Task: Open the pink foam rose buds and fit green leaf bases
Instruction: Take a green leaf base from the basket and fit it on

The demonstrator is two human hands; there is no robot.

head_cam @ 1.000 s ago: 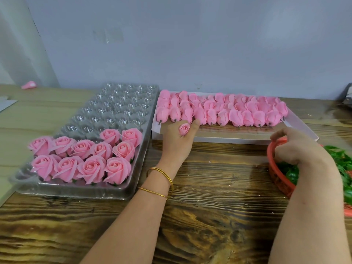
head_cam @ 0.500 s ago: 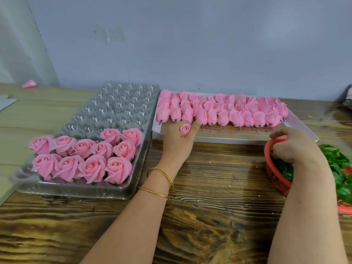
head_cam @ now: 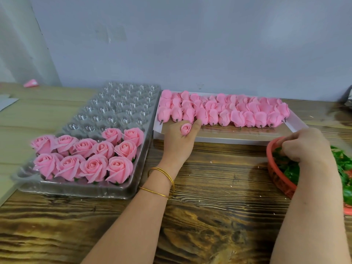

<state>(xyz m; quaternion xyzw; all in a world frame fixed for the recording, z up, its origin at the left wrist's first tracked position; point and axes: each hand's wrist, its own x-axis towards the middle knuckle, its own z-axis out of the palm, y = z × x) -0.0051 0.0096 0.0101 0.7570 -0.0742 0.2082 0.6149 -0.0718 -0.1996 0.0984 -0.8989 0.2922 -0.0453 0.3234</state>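
My left hand [head_cam: 179, 141] lies at the front edge of the white box [head_cam: 224, 139], with a small pink rose bud [head_cam: 186, 129] held between its fingers and its fingertips among the closed pink buds [head_cam: 238, 111] that fill the box in rows. My right hand [head_cam: 306, 145] reaches into the red basket [head_cam: 274, 174] of green leaf bases [head_cam: 289, 168], fingers curled down among the leaves. Whether it holds a leaf is hidden. Opened roses [head_cam: 85, 157] with green bases fill the near rows of the clear plastic tray [head_cam: 118, 109] on the left.
The tray's far cells stand bare. A loose pink bud [head_cam: 30, 83] lies far left by the wall. A white sheet [head_cam: 7, 103] sits at the left edge. Dark wood tabletop [head_cam: 219, 197] spreads between my arms, with small crumbs on it.
My right hand and the red basket have shifted slightly left and toward me; its fingers dig among the leaves. The left hand keeps the bud in the same spot.
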